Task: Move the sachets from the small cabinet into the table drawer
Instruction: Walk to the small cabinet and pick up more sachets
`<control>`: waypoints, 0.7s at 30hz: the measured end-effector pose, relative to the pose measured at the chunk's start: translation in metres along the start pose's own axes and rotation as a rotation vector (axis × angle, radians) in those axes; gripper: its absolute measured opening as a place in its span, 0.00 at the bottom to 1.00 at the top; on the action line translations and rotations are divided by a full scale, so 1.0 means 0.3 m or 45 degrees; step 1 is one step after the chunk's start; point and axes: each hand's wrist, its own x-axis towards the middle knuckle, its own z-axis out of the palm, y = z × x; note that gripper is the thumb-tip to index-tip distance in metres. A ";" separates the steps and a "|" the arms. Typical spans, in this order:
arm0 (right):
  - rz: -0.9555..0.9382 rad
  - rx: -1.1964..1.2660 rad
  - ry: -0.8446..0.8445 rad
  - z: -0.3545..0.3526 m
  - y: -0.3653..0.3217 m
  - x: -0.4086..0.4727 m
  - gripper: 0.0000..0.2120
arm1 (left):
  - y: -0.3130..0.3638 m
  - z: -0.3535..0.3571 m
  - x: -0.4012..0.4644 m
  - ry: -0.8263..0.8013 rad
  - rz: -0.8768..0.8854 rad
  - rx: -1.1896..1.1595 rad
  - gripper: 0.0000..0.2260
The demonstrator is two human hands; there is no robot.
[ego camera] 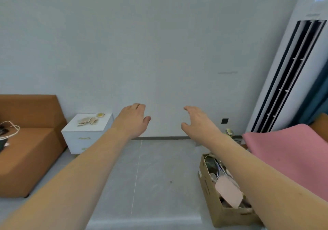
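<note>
A small white cabinet (pixel 83 137) with two gold-handled drawers stands by the wall at the left. Several beige sachets (pixel 88 121) lie in a loose pile on its top, with a yellowish one (pixel 100 115) at the back edge. My left hand (pixel 134 118) and my right hand (pixel 196 121) are both stretched out in front of me in mid-air, fingers apart, holding nothing. The left hand is to the right of the cabinet, apart from it. A table covered in pink cloth (pixel 291 158) is at the right; no drawer of it shows.
An orange sofa (pixel 26 151) with a white cable on it stands left of the cabinet. A cardboard box (pixel 220 206) full of odds and ends sits on the grey floor beside the pink table. A tall white air conditioner (pixel 300 66) stands at the far right.
</note>
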 end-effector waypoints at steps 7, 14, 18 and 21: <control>0.068 -0.002 -0.006 0.089 0.059 0.547 0.29 | -0.151 0.102 0.537 -0.041 0.025 -0.070 0.23; 0.058 0.069 0.026 0.254 0.082 1.084 0.29 | -0.402 0.272 0.994 -0.127 -0.025 -0.025 0.22; 0.081 0.121 -0.024 0.339 0.035 1.373 0.29 | -0.613 0.306 1.222 -0.149 -0.112 -0.032 0.23; 0.067 0.127 -0.063 0.434 -0.057 1.589 0.29 | -0.791 0.321 1.359 -0.133 -0.131 -0.042 0.23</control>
